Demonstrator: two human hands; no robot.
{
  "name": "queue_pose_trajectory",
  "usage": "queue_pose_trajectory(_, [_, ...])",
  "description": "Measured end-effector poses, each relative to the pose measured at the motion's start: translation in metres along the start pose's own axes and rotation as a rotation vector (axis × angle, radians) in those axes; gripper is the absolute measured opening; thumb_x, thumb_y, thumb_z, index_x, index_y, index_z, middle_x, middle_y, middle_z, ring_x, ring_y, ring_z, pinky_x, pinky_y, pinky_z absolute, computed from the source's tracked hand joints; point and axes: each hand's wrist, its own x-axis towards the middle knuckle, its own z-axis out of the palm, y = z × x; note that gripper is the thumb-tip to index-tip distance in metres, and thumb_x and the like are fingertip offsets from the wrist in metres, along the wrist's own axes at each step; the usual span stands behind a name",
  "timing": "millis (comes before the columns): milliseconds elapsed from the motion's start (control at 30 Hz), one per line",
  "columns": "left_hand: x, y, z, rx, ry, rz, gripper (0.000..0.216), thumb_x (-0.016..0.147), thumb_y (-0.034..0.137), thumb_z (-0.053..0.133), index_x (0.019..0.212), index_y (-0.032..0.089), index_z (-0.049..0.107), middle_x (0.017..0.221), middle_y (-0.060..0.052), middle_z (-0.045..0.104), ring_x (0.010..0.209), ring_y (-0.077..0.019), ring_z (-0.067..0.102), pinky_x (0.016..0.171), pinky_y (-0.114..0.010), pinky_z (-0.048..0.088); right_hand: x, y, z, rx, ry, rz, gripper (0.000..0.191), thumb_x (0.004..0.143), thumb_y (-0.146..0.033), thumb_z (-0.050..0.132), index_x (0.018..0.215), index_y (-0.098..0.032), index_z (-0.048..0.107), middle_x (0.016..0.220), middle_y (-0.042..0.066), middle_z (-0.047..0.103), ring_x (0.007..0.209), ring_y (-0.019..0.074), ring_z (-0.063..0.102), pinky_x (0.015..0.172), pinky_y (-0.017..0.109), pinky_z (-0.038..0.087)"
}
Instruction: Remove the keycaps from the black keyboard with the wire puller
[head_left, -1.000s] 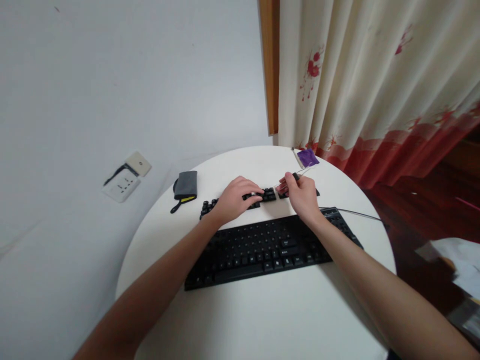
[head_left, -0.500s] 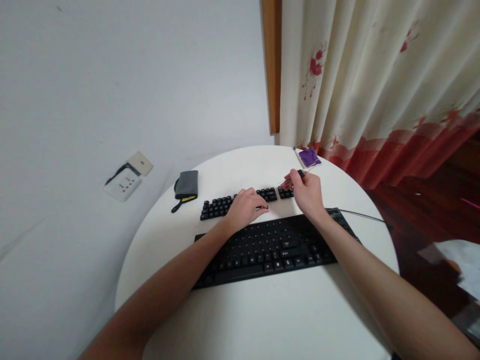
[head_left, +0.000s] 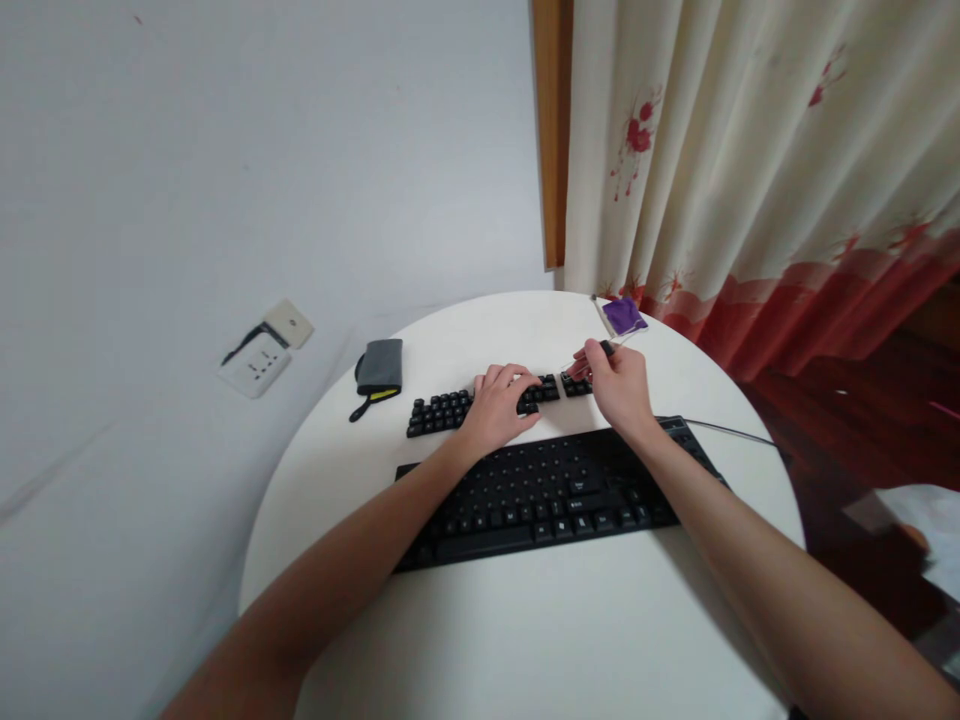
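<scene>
One keyboard (head_left: 525, 480) on surface (head_left: 540, 630). Many loose keycaps (head_left: 441, 411) at its 11-to-12 o'clock. Left hand (head_left: 496, 405): fingers spread over keycaps. Right hand (head_left: 621, 384): fingers pinch one black-handled tool (head_left: 607, 348). One grey pouch (head_left: 380, 365), 10 o'clock.

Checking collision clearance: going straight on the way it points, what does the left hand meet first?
Probably the black keycaps just beyond the left hand, then roughly the right hand. Height is unclear, so it might pass over the keycaps.
</scene>
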Motion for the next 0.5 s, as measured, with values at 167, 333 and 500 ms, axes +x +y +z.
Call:
queue_pose_trajectory(167, [-0.0001, -0.0034, 0.0025, 0.006, -0.008, -0.011, 0.045, 0.075, 0.028, 0.079, 0.117, 0.027, 0.063, 0.124, -0.006, 0.06, 0.114, -0.0314, 0.048, 0.092, -0.046, 0.037, 0.0009, 0.0033, 0.0013, -0.014, -0.013, -0.002, 0.04, 0.093, -0.047, 0.051, 0.078, -0.015, 0.068, 0.066, 0.008, 0.073, 0.06, 0.0194, 0.068, 0.06, 0.03, 0.05])
queue_pose_trajectory(333, [-0.0007, -0.0047, 0.0034, 0.001, -0.015, -0.021, 0.045, 0.076, 0.029, 0.078, 0.119, 0.027, 0.063, 0.123, -0.007, 0.06, 0.114, -0.0315, 0.047, 0.092, -0.046, 0.037, 0.0008, 0.0051, 0.0022, -0.023, -0.03, -0.009, 0.04, 0.093, -0.048, 0.051, 0.08, -0.015, 0.068, 0.068, 0.009, 0.074, 0.061, 0.0196, 0.068, 0.06, 0.03, 0.051])
queue_pose_trajectory(500, [-0.0011, -0.0051, 0.0027, -0.014, -0.024, -0.027, 0.048, 0.077, 0.029, 0.077, 0.122, 0.027, 0.062, 0.123, -0.006, 0.058, 0.115, -0.0315, 0.046, 0.093, -0.047, 0.037, 0.0009, 0.0025, 0.0006, -0.02, -0.034, -0.002, 0.04, 0.092, -0.048, 0.052, 0.078, -0.015, 0.068, 0.067, 0.009, 0.074, 0.06, 0.0195, 0.068, 0.06, 0.03, 0.05])
